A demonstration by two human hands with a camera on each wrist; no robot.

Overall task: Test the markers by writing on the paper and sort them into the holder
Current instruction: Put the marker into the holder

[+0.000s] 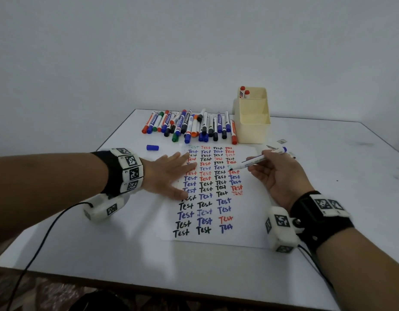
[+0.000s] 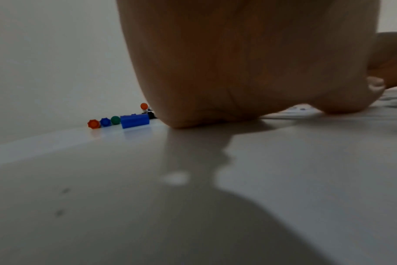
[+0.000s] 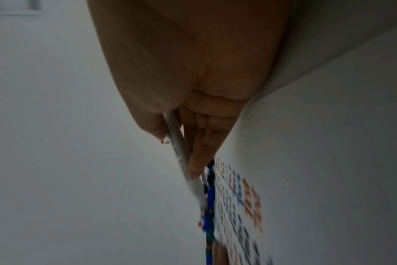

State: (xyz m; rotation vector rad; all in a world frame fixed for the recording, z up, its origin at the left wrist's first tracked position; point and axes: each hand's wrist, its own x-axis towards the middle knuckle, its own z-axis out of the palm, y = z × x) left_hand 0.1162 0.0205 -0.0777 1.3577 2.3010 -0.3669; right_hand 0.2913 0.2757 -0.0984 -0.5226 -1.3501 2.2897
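Observation:
A white paper [image 1: 250, 212] covered with rows of the word "Test" in black, blue and red lies mid-table. My left hand [image 1: 171, 173] rests flat on its left edge, fingers straight. My right hand [image 1: 274, 173] grips an uncapped blue marker [image 1: 254, 161] with its tip [image 1: 231, 169] down on the paper's right column; the same marker [image 3: 181, 157] shows between my fingers in the right wrist view. Its blue cap [image 1: 152, 147] lies left of the paper, also seen as the cap [image 2: 134, 121] in the left wrist view. A cream holder [image 1: 253, 122] holds two red markers [image 1: 243, 92] in its back compartment.
A pile of several markers [image 1: 194, 125] in red, blue, green and black lies behind the paper, left of the holder. Small scraps [image 1: 281, 141] lie right of the holder. A black cable [image 1: 43, 241] runs from my left wrist. A wall stands behind the table.

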